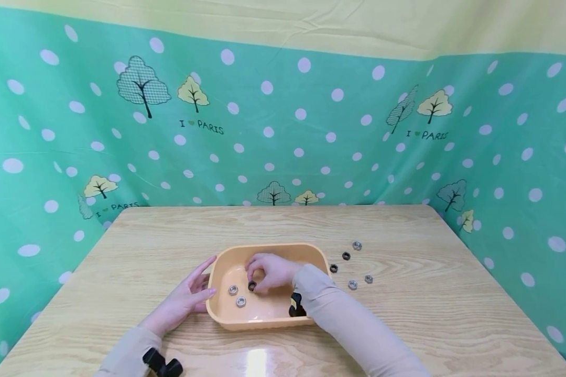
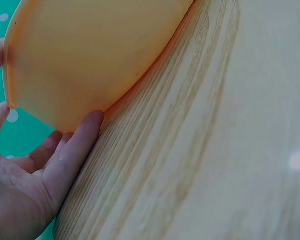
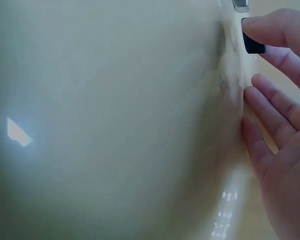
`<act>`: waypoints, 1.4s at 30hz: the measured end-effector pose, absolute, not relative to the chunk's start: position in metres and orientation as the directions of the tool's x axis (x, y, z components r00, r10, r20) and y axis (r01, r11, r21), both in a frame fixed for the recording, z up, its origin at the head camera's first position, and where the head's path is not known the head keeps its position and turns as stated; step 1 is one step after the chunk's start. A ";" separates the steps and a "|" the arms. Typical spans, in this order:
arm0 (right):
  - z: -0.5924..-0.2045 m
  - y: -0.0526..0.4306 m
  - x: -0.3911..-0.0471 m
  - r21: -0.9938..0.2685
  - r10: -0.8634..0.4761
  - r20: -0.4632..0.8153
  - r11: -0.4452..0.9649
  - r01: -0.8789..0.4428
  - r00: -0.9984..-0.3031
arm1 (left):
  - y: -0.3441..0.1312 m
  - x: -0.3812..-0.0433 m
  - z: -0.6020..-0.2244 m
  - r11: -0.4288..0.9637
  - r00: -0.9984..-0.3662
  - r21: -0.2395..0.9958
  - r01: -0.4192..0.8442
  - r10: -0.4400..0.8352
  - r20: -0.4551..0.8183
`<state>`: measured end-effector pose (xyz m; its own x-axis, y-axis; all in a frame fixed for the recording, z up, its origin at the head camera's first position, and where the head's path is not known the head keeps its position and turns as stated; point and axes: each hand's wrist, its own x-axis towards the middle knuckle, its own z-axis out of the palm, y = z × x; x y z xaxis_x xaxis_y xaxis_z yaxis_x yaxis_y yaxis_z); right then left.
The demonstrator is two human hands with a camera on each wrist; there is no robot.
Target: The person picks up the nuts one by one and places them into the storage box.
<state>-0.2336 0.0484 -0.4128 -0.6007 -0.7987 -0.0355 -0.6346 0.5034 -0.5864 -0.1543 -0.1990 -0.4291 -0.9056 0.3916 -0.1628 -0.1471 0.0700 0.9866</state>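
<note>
Right hand, inside the tray: fingers pinch a black nut near two silver nuts; left hand: fingers spread against the tray's left wall, apparently bracing it; loose nuts lie right of the tray

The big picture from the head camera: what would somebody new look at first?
Probably the bright green dotted cloth behind the table. Then the orange tub on the table, where the right hand pinches a dark nut near two silvery nuts, and the left hand touches the tub's left end. Five more nuts lie to the tub's right.
</note>
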 end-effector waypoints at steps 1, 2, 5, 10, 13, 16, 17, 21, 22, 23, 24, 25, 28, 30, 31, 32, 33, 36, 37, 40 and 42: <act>-0.413 0.048 -0.234 -0.579 -0.799 -0.041 0.509 -0.637 -0.600 | -0.199 -0.154 -0.429 0.069 -0.906 0.987 -0.146 0.392 -0.161; -0.413 0.048 -0.233 -0.573 -0.800 -0.047 0.512 -0.640 -0.598 | -0.200 -0.154 -0.429 0.070 -0.906 0.987 -0.143 0.392 -0.159; -0.413 0.047 -0.233 -0.562 -0.799 -0.058 0.522 -0.641 -0.599 | -0.200 -0.155 -0.431 0.066 -0.907 0.988 -0.141 0.392 -0.155; -0.412 0.047 -0.231 -0.549 -0.808 -0.058 0.517 -0.657 -0.587 | -0.200 -0.155 -0.433 0.063 -0.908 0.987 -0.147 0.388 -0.159; -0.413 0.048 -0.231 -0.536 -0.816 -0.055 0.511 -0.672 -0.576 | -0.200 -0.155 -0.433 0.062 -0.908 0.986 -0.153 0.386 -0.165; -0.416 0.047 -0.231 -0.523 -0.819 -0.053 0.510 -0.683 -0.571 | -0.200 -0.154 -0.433 0.064 -0.908 0.985 -0.159 0.382 -0.171; -0.417 0.047 -0.231 -0.521 -0.820 -0.054 0.510 -0.685 -0.570 | -0.200 -0.154 -0.433 0.064 -0.908 0.985 -0.160 0.382 -0.172; -0.420 0.047 -0.232 -0.523 -0.816 -0.060 0.516 -0.678 -0.575 | -0.199 -0.153 -0.433 0.061 -0.908 0.986 -0.155 0.385 -0.166; -0.419 0.047 -0.232 -0.525 -0.815 -0.063 0.518 -0.675 -0.576 | -0.199 -0.153 -0.433 0.060 -0.908 0.986 -0.154 0.386 -0.165; -0.419 0.048 -0.232 -0.524 -0.813 -0.066 0.522 -0.673 -0.579 | -0.199 -0.153 -0.433 0.060 -0.908 0.987 -0.151 0.386 -0.163; -0.419 0.048 -0.232 -0.525 -0.811 -0.068 0.524 -0.670 -0.581 | -0.199 -0.153 -0.433 0.061 -0.908 0.987 -0.150 0.387 -0.162; -0.418 0.048 -0.232 -0.524 -0.810 -0.069 0.526 -0.670 -0.582 | -0.199 -0.153 -0.433 0.061 -0.908 0.987 -0.149 0.387 -0.161; -0.414 0.048 -0.230 -0.518 -0.808 -0.075 0.532 -0.669 -0.584 | -0.198 -0.154 -0.432 0.062 -0.908 0.987 -0.151 0.385 -0.163; -0.413 0.048 -0.230 -0.520 -0.809 -0.078 0.532 -0.669 -0.583 | -0.198 -0.154 -0.432 0.064 -0.909 0.986 -0.154 0.382 -0.167; -0.412 0.048 -0.230 -0.522 -0.809 -0.079 0.532 -0.667 -0.582 | -0.198 -0.154 -0.433 0.065 -0.910 0.986 -0.154 0.380 -0.167; -0.412 0.048 -0.230 -0.526 -0.809 -0.082 0.531 -0.664 -0.582 | -0.198 -0.154 -0.433 0.066 -0.911 0.986 -0.154 0.378 -0.168; -0.411 0.048 -0.230 -0.533 -0.809 -0.082 0.529 -0.660 -0.582 | -0.198 -0.154 -0.433 0.068 -0.911 0.986 -0.155 0.375 -0.169; -0.411 0.048 -0.231 -0.563 -0.798 -0.093 0.536 -0.630 -0.595 | -0.198 -0.154 -0.432 0.071 -0.913 0.985 -0.156 0.370 -0.171; -0.411 0.048 -0.231 -0.571 -0.792 -0.096 0.540 -0.619 -0.602 | -0.197 -0.154 -0.432 0.070 -0.913 0.985 -0.156 0.370 -0.171; -0.411 0.048 -0.232 -0.603 -0.771 -0.113 0.555 -0.573 -0.627 | -0.197 -0.153 -0.432 0.065 -0.914 0.985 -0.157 0.369 -0.170; -0.410 0.048 -0.232 -0.615 -0.760 -0.120 0.562 -0.553 -0.639 | -0.198 -0.153 -0.433 0.059 -0.913 0.987 -0.147 0.377 -0.158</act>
<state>-0.2318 0.0480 -0.4097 -0.6388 -0.7599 -0.1203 -0.5528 0.5620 -0.6153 -0.1535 -0.1979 -0.4326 -0.9126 0.3770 -0.1583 -0.1471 0.0586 0.9874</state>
